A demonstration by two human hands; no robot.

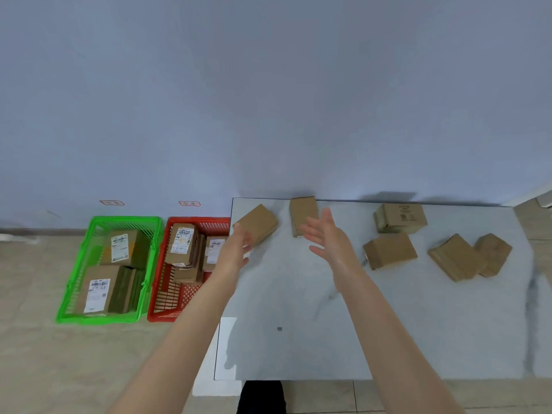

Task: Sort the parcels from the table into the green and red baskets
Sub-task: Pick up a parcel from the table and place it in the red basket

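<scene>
Your left hand (236, 249) and right hand (325, 237) reach out side by side over the far left part of the grey table (298, 294), both loose and holding nothing. The left hand's fingers extend toward the cardboard parcel at the table's far left corner (260, 224), which lies at an angle to the edge; motion blur hides whether the fingertips touch it. The right hand is spread wide, palm turned toward the left hand, in front of a second plain parcel (303, 215) lying against the far edge. Four more brown parcels rest on the right half of the table: a printed carton (400, 218) near the back, a plain box (389, 253) just in front of it, and a pair lying side by side, the larger (455, 258) touching the smaller (493, 253). On the tiled floor left of the table, the red basket (171, 300) stands just beside the table's edge and holds several labelled parcels, one of them (182, 243) propped on end. The green basket (98, 320) stands next to it on the left with two labelled parcels, one at the back (125, 248) and one at the front (98, 291). Two small red-bordered tags (112, 202) are stuck on the pale wall above the baskets.
</scene>
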